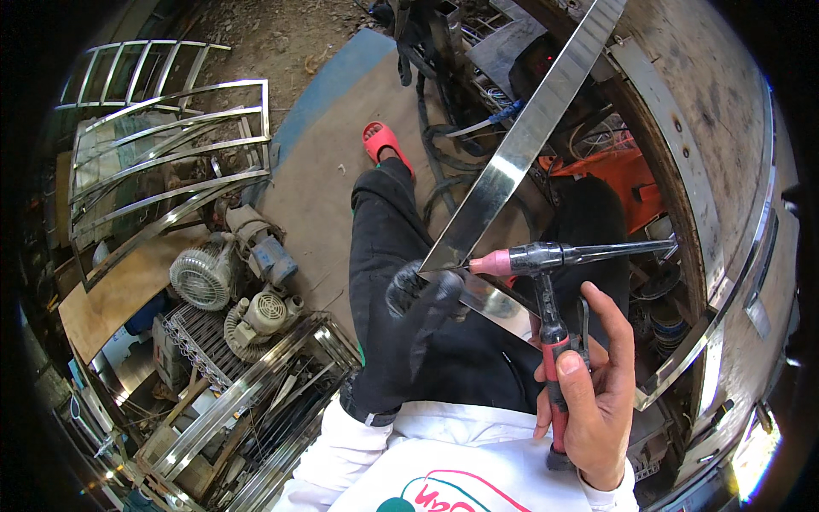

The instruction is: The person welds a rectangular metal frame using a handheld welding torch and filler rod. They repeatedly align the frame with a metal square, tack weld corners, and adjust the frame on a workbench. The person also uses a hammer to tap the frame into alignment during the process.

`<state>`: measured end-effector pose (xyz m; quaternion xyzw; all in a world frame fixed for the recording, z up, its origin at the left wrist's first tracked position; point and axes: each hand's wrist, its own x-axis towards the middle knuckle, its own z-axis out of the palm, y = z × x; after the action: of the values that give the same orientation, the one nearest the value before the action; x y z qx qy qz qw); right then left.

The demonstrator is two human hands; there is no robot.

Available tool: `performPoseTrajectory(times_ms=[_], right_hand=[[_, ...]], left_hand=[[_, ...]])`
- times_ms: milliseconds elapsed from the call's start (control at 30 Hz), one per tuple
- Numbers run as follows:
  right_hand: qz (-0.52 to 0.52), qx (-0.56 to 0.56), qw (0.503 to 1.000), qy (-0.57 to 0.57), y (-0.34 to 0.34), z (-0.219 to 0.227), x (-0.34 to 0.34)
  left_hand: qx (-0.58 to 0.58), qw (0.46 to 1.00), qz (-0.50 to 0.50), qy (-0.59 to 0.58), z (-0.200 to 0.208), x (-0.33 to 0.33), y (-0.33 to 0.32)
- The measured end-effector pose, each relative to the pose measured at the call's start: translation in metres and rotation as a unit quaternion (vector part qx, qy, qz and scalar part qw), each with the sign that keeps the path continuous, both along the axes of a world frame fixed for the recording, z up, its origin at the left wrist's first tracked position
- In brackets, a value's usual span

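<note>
My right hand (593, 397) is bare and wrapped round the red and black handle of a TIG welding torch (536, 258). The pink nozzle of the torch points left, close to the corner where two shiny steel tubes meet. My left hand (422, 303), in a black glove, grips this corner from below, with thumb and fingers on either side. One steel tube (529, 141) slants up to the far right; the other steel tube (502, 309) runs toward my right hand, which partly covers its end. Both lie over my legs.
A worn workbench (734, 111) with a metal edge curves along the right. Black cables (435, 162) lie on the floor ahead, near an orange cloth (623, 183). At left are welded metal frames (175, 141), motors (205, 277), a wire rack (198, 341) and long metal tubes (230, 401).
</note>
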<state>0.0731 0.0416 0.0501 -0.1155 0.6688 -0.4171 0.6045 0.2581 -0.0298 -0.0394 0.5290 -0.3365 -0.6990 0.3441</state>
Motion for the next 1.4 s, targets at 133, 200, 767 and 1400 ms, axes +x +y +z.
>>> performPoseTrajectory(times_ms=[133, 200, 767, 1400], right_hand=[[0.007, 0.006, 1.000, -0.003, 0.000, -0.001, -0.001], [0.009, 0.006, 1.000, 0.002, 0.000, -0.001, -0.002], [-0.016, 0.003, 1.000, 0.001, 0.002, -0.002, 0.001], [-0.163, -0.054, 0.913, 0.370, 0.057, 0.028, -0.089]], left_hand=[[0.094, 0.994, 0.024, 0.041, 0.000, -0.002, 0.007], [0.105, 0.993, 0.028, 0.044, -0.004, -0.001, 0.010], [0.087, 0.990, 0.057, 0.096, -0.004, -0.003, 0.008], [0.208, 0.949, -0.047, 0.234, -0.025, -0.019, 0.053]])
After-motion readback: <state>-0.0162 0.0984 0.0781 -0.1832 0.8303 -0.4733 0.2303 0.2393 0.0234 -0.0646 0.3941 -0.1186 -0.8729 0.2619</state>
